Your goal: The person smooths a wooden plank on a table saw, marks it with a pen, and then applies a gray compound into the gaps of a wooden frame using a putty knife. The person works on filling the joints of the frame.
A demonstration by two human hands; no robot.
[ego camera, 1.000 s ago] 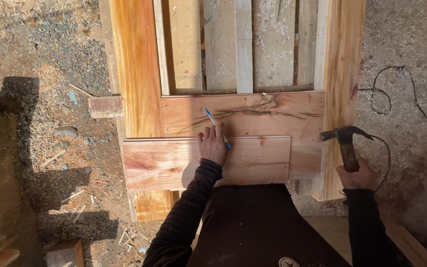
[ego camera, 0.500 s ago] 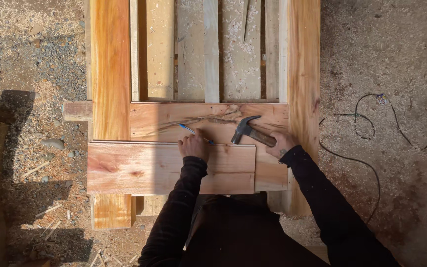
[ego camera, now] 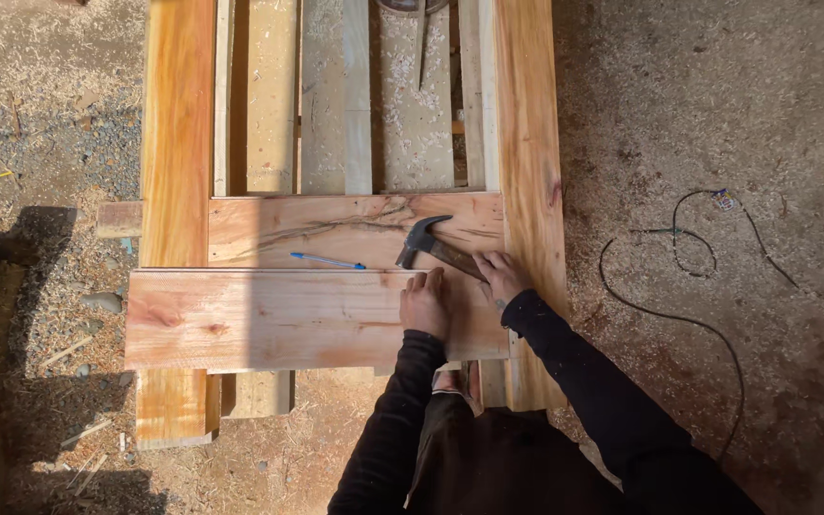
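My left hand (ego camera: 425, 303) rests flat on a loose reddish plank (ego camera: 269, 319) that lies across a wooden frame (ego camera: 175, 143). The fingers point up toward the plank's far edge. My right hand (ego camera: 500, 277) grips the wooden handle of a claw hammer (ego camera: 428, 243), whose steel head lies on the cross board (ego camera: 336, 229) just beyond the plank. A blue pen (ego camera: 327, 260) lies on that cross board, left of the hammer head and apart from both hands.
Pale slats (ego camera: 336, 95) lie under the frame between its two long orange rails. A black cord (ego camera: 689, 286) snakes over the sawdust-covered ground at the right. Wood scraps and a dark shadow lie at the left.
My left hand let go of the blue pen, which now lies on the cross board, and moved right onto the plank. My right hand brought the hammer in from the right.
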